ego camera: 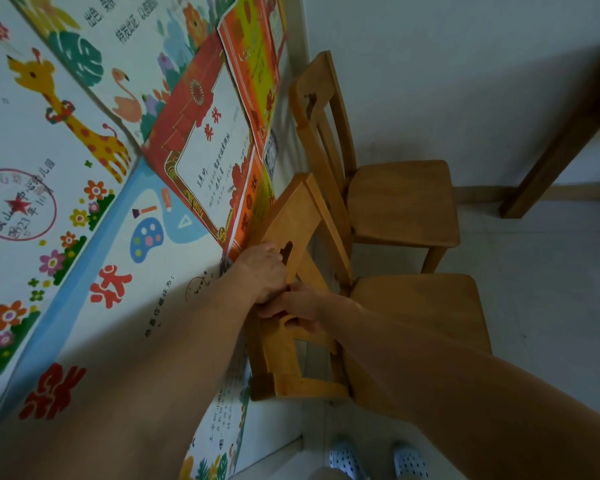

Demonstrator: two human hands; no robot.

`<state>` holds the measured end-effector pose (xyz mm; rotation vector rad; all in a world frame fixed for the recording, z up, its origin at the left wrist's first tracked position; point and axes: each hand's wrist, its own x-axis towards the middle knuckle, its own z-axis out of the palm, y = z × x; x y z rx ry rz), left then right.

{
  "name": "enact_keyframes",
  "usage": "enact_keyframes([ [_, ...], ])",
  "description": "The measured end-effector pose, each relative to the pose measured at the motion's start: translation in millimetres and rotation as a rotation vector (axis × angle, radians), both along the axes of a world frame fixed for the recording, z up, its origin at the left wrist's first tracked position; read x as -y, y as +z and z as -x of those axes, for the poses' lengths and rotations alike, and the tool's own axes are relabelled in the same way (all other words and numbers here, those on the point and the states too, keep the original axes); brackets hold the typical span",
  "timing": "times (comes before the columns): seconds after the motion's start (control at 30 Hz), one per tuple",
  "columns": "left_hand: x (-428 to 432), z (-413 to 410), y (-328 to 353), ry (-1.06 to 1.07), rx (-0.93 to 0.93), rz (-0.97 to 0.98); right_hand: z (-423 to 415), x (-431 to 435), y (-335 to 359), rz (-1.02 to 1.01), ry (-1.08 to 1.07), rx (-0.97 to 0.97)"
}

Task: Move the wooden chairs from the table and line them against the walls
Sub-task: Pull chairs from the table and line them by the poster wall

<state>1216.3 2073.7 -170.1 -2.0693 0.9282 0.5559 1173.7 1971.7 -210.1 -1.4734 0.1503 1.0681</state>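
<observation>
Two small wooden chairs stand with their backs against the poster-covered wall. The near chair [420, 306] is right in front of me, and both hands are on its backrest. My left hand [262, 271] grips the top rail beside the cut-out hole. Just below it, my right hand [298, 308] holds the backrest lower down, fingers curled around a slat. The far chair [399, 199] sits beside the near one, further along the wall, untouched.
Colourful posters and certificates [201, 133] cover the wall on the left. A wooden table leg [555, 150] comes down at the upper right, near the white back wall. The floor is pale tile [551, 289]. My dotted slippers [378, 460] show at the bottom edge.
</observation>
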Motion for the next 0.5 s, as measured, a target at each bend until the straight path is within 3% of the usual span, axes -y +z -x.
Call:
enact_keyframes([
  [0.17,7,-3,3,0.032,-0.018,-0.053,-5,6,4,-0.015,0.067,-0.009],
  [0.3,19,-8,5,0.129,-0.039,-0.032,-12,9,11,0.092,0.129,0.092],
  [0.5,34,-30,6,0.384,-0.062,0.304,-32,24,13,0.218,-0.042,0.181],
])
